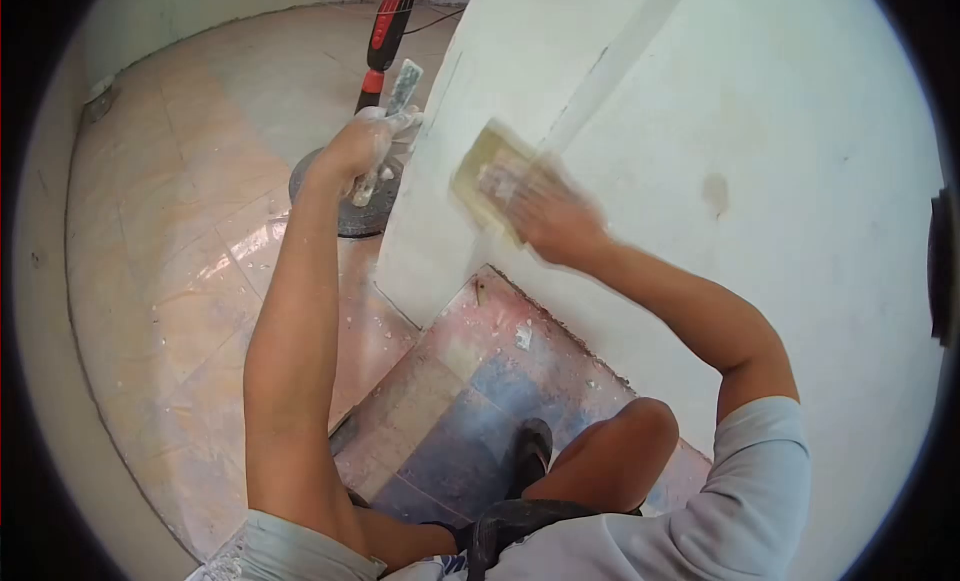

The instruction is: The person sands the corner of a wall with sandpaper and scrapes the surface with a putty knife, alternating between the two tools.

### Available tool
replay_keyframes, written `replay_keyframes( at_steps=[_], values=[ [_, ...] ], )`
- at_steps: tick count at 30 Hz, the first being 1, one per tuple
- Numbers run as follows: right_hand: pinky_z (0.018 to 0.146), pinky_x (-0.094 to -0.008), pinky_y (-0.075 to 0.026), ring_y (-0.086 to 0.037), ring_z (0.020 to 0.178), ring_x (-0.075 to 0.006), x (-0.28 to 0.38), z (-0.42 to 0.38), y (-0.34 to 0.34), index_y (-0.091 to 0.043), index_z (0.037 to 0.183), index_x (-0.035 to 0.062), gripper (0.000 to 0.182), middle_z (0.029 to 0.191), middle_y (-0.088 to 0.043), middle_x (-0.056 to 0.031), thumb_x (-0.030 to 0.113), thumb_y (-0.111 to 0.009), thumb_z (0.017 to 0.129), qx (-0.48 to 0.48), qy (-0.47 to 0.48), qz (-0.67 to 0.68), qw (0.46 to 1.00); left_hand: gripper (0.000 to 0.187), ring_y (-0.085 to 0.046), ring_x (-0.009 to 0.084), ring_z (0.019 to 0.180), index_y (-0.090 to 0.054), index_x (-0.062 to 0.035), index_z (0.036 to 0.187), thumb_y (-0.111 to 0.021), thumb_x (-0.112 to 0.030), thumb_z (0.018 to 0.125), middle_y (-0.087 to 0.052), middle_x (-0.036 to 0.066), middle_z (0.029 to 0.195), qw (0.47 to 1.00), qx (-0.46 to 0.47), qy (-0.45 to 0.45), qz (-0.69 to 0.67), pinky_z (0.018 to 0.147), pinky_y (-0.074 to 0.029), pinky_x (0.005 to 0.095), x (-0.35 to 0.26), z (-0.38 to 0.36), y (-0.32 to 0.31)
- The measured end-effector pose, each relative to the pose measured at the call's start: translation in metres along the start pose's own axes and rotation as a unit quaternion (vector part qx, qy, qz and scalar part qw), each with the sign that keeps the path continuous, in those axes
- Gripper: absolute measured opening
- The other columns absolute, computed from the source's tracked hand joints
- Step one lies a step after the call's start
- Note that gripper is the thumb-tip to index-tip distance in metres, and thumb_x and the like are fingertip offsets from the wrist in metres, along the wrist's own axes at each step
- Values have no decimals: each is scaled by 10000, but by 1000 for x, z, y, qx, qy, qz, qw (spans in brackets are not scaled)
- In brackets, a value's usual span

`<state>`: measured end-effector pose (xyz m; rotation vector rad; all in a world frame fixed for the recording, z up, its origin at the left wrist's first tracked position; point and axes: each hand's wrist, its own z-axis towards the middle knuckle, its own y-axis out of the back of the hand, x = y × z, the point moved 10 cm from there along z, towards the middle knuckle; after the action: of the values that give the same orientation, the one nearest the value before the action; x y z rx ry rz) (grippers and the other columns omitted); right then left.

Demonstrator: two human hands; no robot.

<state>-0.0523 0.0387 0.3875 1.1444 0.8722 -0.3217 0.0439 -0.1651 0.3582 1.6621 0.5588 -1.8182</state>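
My right hand (545,213), blurred by motion, presses a flat yellowish pad (480,171) against the white wall (780,101), its fingers over the pad's back. Beside the wall's left edge, my left hand (372,153) is closed around a putty-smeared scraper-like tool (405,84); the tool sticks out above and below the fist. White residue covers the left fingers. A pale vertical strip (625,61) runs up the wall from near the pad.
Behind my left hand is a fan-like stand with a round dark base (365,216) and a red and black pole (388,31). Tiled floor (190,251) carries white dust and chips. A dark object (940,266) sits at the wall's far right.
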Motion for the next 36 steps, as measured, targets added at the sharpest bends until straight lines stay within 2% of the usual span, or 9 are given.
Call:
replay_keyframes(
  at_steps=[3,7,9,12,16,25,28,32,36],
  values=[
    [1265,-560,-164,-330,1514,-165,15,4,3,-503,1496,151,594,1539,-503,-8,226,-583,912,52,82,4,995,556,-665,203,1155,-594,-14,1359,-535,-463,1038,-686,69,1301,998,16,8,-59,618,-486,288,17,10,0],
    [1192,-709,-165,-372,1489,-161,-71,30,86,-523,1483,185,590,1543,-503,4,176,-601,898,-127,-137,-84,979,592,-645,230,1225,-580,-4,1379,-534,-484,1037,-666,92,1351,998,20,20,-51,672,-489,288,12,2,1],
    [1266,-554,-168,-334,1512,-176,-24,20,15,-493,1506,146,590,1598,-436,-7,213,-574,926,-61,-37,108,992,602,-642,228,1232,-578,4,1391,-530,-482,1039,-671,99,1341,997,2,-2,-80,664,-486,295,22,13,5],
    [1290,-493,-152,-342,1506,-181,9,11,3,-512,1488,155,535,1583,-451,0,249,-539,962,37,131,-71,988,592,-695,185,1059,-587,3,1389,-520,-473,1042,-690,100,1289,998,8,-1,-61,585,-453,277,11,6,3],
    [1146,-508,-355,-580,1287,-133,-171,46,142,-577,1436,300,537,1411,-620,50,164,-619,918,-119,-142,-159,970,566,-709,151,847,-616,-7,1357,-517,-468,1044,-724,72,1140,999,10,2,-46,541,-430,258,12,5,4],
    [1225,-554,-297,-494,1397,-163,-71,18,93,-663,1329,204,437,1359,-649,38,210,-602,896,-152,73,-94,981,537,-711,155,824,-621,-39,1344,-542,-472,1035,-716,95,1101,1000,-8,14,-21,537,-440,264,0,-2,2],
    [1198,-719,-108,-470,1420,-149,-143,33,168,-634,1374,228,477,1387,-640,44,230,-628,897,-230,-106,-210,944,524,-700,153,812,-616,-43,1338,-545,-465,1035,-702,88,1095,999,-9,26,-28,532,-440,262,4,-1,1],
    [1215,-692,-81,-494,1404,-125,-92,20,99,-578,1441,269,536,1495,-557,80,191,-622,913,-84,53,-164,981,490,-692,154,806,-631,-50,1301,-543,-454,1038,-691,77,1057,999,-18,31,-36,532,-446,269,3,-1,4],
    [1217,-681,-89,-495,1408,-147,-140,29,170,-627,1387,243,495,1481,-573,54,201,-640,894,-214,-107,-228,944,463,-690,152,792,-639,-44,1233,-562,-454,1031,-676,70,992,999,0,30,-24,538,-461,279,7,4,1]
  ],
)
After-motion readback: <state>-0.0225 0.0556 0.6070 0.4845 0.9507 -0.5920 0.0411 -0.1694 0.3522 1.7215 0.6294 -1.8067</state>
